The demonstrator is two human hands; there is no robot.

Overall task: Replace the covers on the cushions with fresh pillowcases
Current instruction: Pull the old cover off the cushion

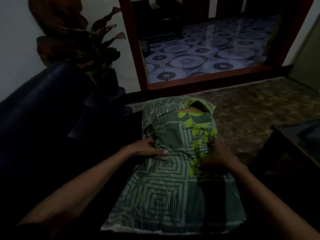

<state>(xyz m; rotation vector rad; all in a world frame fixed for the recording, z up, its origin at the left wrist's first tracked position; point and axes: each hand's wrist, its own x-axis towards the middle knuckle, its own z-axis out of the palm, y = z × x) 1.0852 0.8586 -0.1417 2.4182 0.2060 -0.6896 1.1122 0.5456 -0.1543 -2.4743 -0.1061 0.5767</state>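
Dim room: green pillowcase (174,170) w/ cushion (195,110) showing at its far opening, left hand (147,149) & right hand (216,158) pinching its sides mid-length; thin grips could slip, bunching fabric.

Dark sofa (43,104) beside potted plant (78,40), patterned floor (207,49).

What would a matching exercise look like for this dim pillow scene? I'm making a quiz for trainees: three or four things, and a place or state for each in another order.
Things:
1. pillowcase
2. left hand
3. potted plant
4. patterned floor

Places or states:
A. beyond the red-framed opening
B. green, open at its far end
C. against the wall, far left
D. gripping the pillowcase's left edge

Pairs: 1-B, 2-D, 3-C, 4-A
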